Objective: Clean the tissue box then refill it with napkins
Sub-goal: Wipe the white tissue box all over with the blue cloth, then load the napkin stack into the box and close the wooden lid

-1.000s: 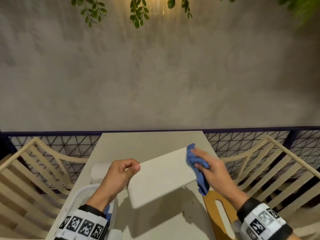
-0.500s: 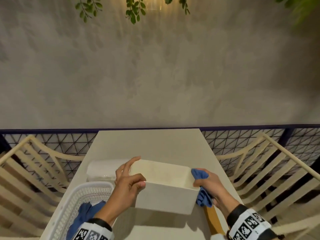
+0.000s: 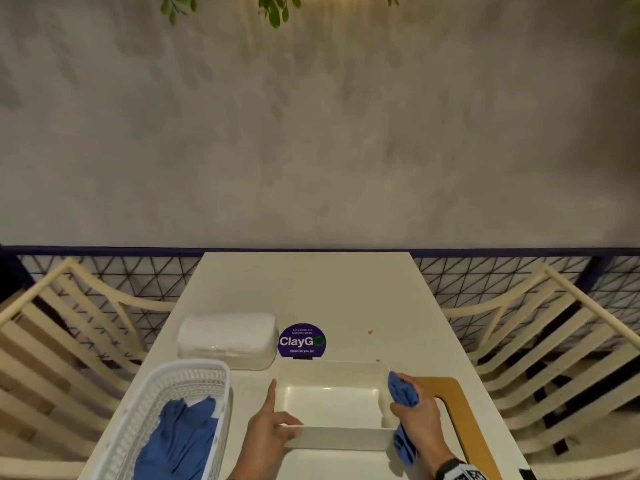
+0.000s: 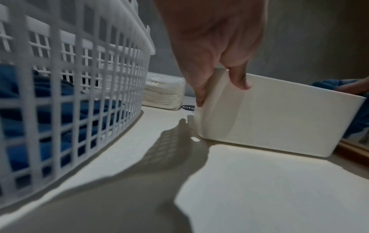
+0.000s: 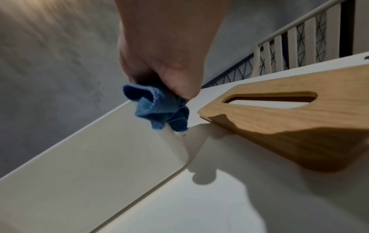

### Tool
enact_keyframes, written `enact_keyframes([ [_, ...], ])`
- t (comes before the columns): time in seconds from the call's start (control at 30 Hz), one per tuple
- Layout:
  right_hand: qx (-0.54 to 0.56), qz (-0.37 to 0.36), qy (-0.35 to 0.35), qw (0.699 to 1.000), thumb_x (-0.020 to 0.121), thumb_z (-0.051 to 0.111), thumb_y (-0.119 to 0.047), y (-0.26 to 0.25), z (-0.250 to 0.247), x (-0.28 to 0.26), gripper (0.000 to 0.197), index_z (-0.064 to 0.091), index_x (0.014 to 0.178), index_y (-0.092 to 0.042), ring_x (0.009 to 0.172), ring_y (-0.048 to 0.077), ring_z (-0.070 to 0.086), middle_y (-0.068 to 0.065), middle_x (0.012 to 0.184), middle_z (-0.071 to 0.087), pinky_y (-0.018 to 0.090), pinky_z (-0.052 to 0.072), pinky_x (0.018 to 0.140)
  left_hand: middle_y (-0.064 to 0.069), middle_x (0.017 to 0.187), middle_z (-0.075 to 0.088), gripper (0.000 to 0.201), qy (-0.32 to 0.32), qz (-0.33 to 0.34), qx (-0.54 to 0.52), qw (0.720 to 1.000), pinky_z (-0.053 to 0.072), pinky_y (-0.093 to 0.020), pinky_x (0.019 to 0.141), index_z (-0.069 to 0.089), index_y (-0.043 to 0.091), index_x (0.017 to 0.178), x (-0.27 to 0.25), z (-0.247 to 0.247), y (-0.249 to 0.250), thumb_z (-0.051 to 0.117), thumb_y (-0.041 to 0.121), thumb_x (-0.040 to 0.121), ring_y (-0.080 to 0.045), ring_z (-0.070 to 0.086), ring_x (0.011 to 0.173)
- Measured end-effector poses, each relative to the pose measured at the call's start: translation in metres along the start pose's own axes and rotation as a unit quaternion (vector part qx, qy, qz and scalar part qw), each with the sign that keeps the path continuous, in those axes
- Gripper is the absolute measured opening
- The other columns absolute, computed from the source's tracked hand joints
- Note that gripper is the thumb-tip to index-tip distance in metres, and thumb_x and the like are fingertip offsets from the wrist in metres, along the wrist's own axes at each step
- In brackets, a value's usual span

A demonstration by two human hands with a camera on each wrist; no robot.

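Note:
The white tissue box (image 3: 332, 439) stands upright and open on the table, with nothing inside. My left hand (image 3: 281, 412) holds its near left corner, index finger along the left end and thumb on the near wall; in the left wrist view the left hand (image 4: 219, 88) pinches that corner of the box (image 4: 279, 116). At the box's right end my right hand (image 3: 412, 410) grips a bunched blue cloth (image 3: 401, 393). The right wrist view shows the cloth (image 5: 161, 110) touching the box's end (image 5: 89, 157). A wrapped napkin pack (image 3: 227, 339) lies behind, to the left.
The wooden lid (image 3: 453, 410) lies flat right of the box. A white mesh basket (image 3: 214, 403) with blue cloths (image 3: 180, 441) stands at the near left. A purple ClayGo sticker (image 3: 302, 341) is just behind the box. Slatted chairs flank the table (image 3: 311, 289).
The box was held tilted in the air with its underside toward me; it now sits upright on the table. My right hand with the cloth has come down to its right end.

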State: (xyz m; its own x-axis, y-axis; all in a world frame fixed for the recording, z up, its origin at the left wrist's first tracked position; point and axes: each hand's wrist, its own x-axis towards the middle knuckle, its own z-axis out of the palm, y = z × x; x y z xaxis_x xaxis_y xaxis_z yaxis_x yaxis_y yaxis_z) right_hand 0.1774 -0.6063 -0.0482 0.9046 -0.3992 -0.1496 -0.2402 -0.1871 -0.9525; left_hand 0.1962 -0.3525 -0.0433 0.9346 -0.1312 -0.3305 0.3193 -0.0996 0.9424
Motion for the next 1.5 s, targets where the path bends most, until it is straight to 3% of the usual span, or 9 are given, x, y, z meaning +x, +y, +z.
enact_keyframes([
  [0.1, 0.001, -0.009, -0.013, 1.0, 0.08, 0.06, 0.016, 0.002, 0.003, 0.012, 0.048, 0.057, 0.117, -0.015, 0.088, 0.019, 0.057, 0.007, 0.104, 0.062, 0.014, 0.043, 0.07, 0.005, 0.143, 0.031, 0.02, -0.006, -0.046, -0.083, 0.995, 0.044, -0.001, 0.059, 0.069, -0.008, 0.07, 0.008, 0.005, 0.006, 0.058, -0.024, 0.073, 0.022, 0.059, 0.072],
  [0.3, 0.012, -0.009, -0.04, 0.999, 0.085, 0.059, 0.013, 0.005, 0.006, 0.03, 0.044, 0.054, 0.125, -0.004, 0.108, 0.026, 0.055, 0.012, 0.118, 0.06, 0.034, 0.043, 0.096, 0.013, 0.137, 0.035, 0.031, 0.019, -0.043, -0.066, 0.997, 0.045, -0.003, 0.055, 0.065, -0.002, 0.058, 0.012, 0.007, 0.006, 0.054, -0.027, 0.073, -0.001, 0.06, 0.079],
  [0.43, 0.022, -0.01, -0.047, 0.999, 0.085, 0.06, 0.01, 0.006, 0.006, 0.032, 0.041, 0.054, 0.123, -0.005, 0.108, 0.028, 0.056, 0.015, 0.122, 0.06, 0.039, 0.043, 0.1, 0.009, 0.131, 0.052, 0.022, 0.042, -0.011, 0.063, 0.997, 0.049, -0.01, 0.056, 0.06, -0.02, 0.098, 0.013, 0.002, -0.004, 0.048, -0.022, 0.079, 0.002, 0.064, 0.063],
  [0.67, 0.029, -0.057, -0.018, 0.998, 0.086, 0.062, 0.005, -0.025, -0.007, 0.021, 0.043, 0.052, 0.127, -0.004, 0.111, 0.025, 0.053, 0.016, 0.127, 0.057, 0.038, 0.039, 0.103, 0.005, 0.15, 0.027, 0.028, 0.074, 0.093, 0.193, 0.974, 0.025, -0.034, 0.112, 0.06, 0.032, 0.108, -0.012, -0.003, 0.018, 0.067, 0.022, 0.083, -0.02, 0.016, 0.144],
  [0.93, 0.138, -0.157, -0.122, 0.97, 0.086, 0.063, 0.0, -0.137, 0.068, -0.053, 0.027, 0.058, 0.107, -0.016, 0.09, 0.008, 0.062, -0.002, 0.103, 0.064, 0.015, 0.052, 0.077, 0.022, 0.122, 0.053, 0.048, -0.019, 0.152, 0.061, 0.986, 0.048, -0.018, 0.088, 0.047, 0.039, 0.121, -0.054, 0.009, 0.077, 0.067, 0.019, 0.083, 0.005, 0.058, 0.105],
  [1.03, 0.169, -0.165, -0.188, 0.953, 0.084, 0.066, 0.001, -0.16, 0.116, -0.078, 0.027, 0.058, 0.099, -0.02, 0.087, 0.008, 0.064, -0.003, 0.1, 0.065, 0.025, 0.054, 0.08, 0.014, 0.115, 0.058, 0.059, 0.079, 0.167, 0.023, 0.983, 0.051, -0.01, 0.076, 0.046, 0.029, 0.126, -0.07, -0.014, 0.086, 0.066, 0.0, 0.08, 0.009, 0.062, 0.09],
  [1.23, -0.031, -0.209, -0.268, 0.94, 0.076, 0.074, -0.007, -0.163, 0.212, -0.096, 0.037, 0.045, 0.096, -0.016, 0.064, -0.002, 0.049, -0.008, 0.076, 0.052, 0.006, 0.04, 0.054, -0.002, 0.106, 0.069, 0.043, 0.292, 0.129, 0.171, 0.932, 0.05, -0.02, 0.077, 0.065, 0.016, 0.114, -0.093, -0.123, 0.053, 0.061, -0.007, 0.078, -0.017, 0.063, 0.095],
  [1.37, -0.209, -0.192, -0.327, 0.901, 0.082, 0.068, -0.013, -0.137, 0.266, -0.101, 0.035, 0.042, 0.105, -0.015, 0.078, 0.021, 0.057, 0.006, 0.083, 0.056, 0.024, 0.033, 0.052, -0.004, 0.097, 0.066, 0.033, 0.18, 0.022, 0.298, 0.937, 0.043, -0.021, 0.076, 0.064, 0.02, 0.104, -0.087, -0.168, 0.02, 0.055, -0.001, 0.081, -0.018, 0.06, 0.094],
  [1.5, -0.392, -0.16, -0.403, 0.811, 0.089, 0.056, -0.009, -0.117, 0.286, -0.094, 0.041, 0.032, 0.058, -0.018, 0.09, 0.025, 0.057, 0.008, 0.066, 0.046, 0.024, 0.029, 0.066, -0.005, 0.116, 0.066, 0.025, 0.08, -0.069, 0.363, 0.926, 0.042, -0.018, 0.082, 0.06, 0.023, 0.11, -0.076, -0.19, 0.01, 0.058, 0.014, 0.086, -0.018, 0.059, 0.111],
])
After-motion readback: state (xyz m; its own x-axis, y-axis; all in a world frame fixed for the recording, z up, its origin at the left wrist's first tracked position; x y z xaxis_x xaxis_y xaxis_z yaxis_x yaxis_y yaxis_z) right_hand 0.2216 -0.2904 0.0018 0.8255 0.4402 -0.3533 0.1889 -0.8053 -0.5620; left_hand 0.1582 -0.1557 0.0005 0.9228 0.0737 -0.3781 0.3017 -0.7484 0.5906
